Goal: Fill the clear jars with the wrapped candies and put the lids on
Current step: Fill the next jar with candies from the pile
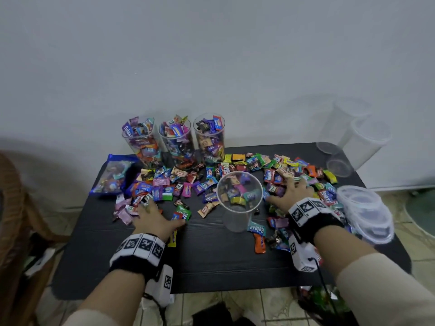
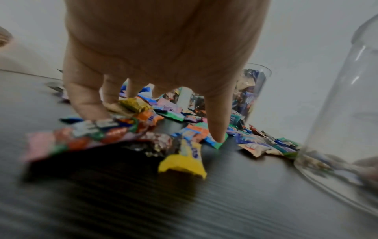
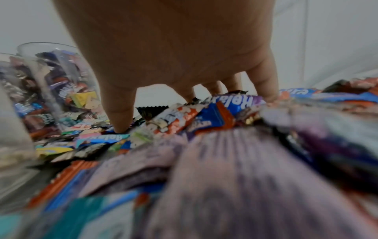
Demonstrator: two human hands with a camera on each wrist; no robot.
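Note:
A clear jar (image 1: 239,201), part filled with wrapped candies, stands upright mid-table with no lid; its wall shows in the left wrist view (image 2: 347,113). Loose candies (image 1: 164,184) cover the table around it. My left hand (image 1: 154,211) lies left of the jar, fingers spread and pressing down on candies (image 2: 114,129), thumb tip on a green wrapper (image 2: 219,143). My right hand (image 1: 288,191) is spread over the candy pile (image 1: 294,168) right of the jar, fingertips (image 3: 120,126) touching wrappers. Three full jars (image 1: 175,142) stand lidless at the back.
A stack of clear lids (image 1: 367,215) sits at the table's right edge. Empty jars (image 1: 357,135) stand at the back right corner. A blue candy bag (image 1: 113,175) lies at the far left. The black table (image 1: 211,255) is bare near the front edge. A wicker chair is left.

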